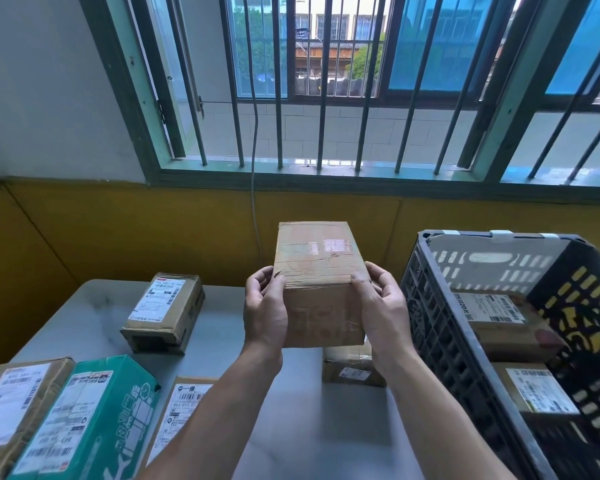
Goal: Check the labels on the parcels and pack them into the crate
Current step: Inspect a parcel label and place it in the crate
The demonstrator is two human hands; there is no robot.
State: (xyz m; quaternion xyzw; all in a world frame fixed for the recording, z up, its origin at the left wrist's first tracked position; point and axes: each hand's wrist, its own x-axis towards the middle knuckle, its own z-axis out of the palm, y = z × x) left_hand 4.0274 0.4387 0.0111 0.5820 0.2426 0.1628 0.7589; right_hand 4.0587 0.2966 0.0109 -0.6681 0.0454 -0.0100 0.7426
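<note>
My right wrist (392,355) and the taped brown cardboard box (319,282) I hold cover most of a small brown parcel (352,370) at lower centre. My left forearm (222,410) crosses a flat white-labelled parcel (184,407). The black slatted plastic crate (444,341) runs off the right and bottom edges. Print on the white labels (158,299) is unreadably small.

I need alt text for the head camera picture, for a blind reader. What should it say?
A person's left hand and right hand hold a taped cardboard box above a pale table. At the right, a dark plastic crate already holds labelled parcels; a green parcel and other brown parcels lie on the table at the left.
</note>
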